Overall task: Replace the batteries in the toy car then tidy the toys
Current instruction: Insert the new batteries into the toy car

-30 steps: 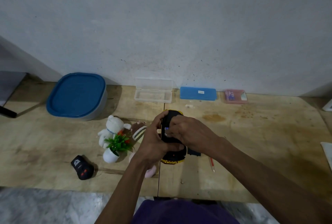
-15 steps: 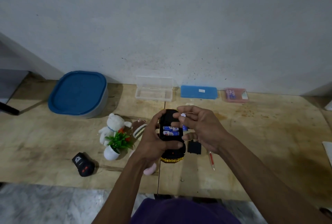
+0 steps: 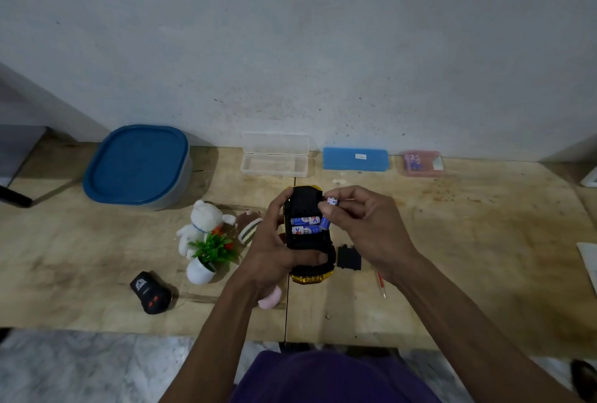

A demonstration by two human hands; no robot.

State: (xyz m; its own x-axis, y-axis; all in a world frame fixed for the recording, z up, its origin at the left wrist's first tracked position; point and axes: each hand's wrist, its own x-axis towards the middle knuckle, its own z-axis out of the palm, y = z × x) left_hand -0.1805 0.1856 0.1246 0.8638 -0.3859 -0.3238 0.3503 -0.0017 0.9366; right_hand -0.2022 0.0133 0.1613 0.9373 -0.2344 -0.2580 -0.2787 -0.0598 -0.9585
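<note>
The toy car (image 3: 307,205) is upside down, black underside up, yellow body showing at its near end. My left hand (image 3: 269,250) grips it from the left side. Its battery bay is uncovered, with two blue-and-white batteries (image 3: 305,225) lying inside. My right hand (image 3: 361,225) pinches another blue-and-white battery (image 3: 331,201) between thumb and fingers, just right of the car's far end. The black battery cover (image 3: 349,258) lies on the table to the right of the car.
On the wooden table (image 3: 468,241): a blue-lidded tub (image 3: 137,165), an uncovered clear case (image 3: 274,158), a blue case (image 3: 355,159), a pink case with batteries (image 3: 421,162), a white teddy (image 3: 202,221), a small potted plant (image 3: 208,257), a black remote (image 3: 150,292), a red pen (image 3: 382,283).
My right hand lifted off the car's underside and came away to the right holding a battery, which uncovered the two batteries in the bay. The left hand kept its hold on the car.
</note>
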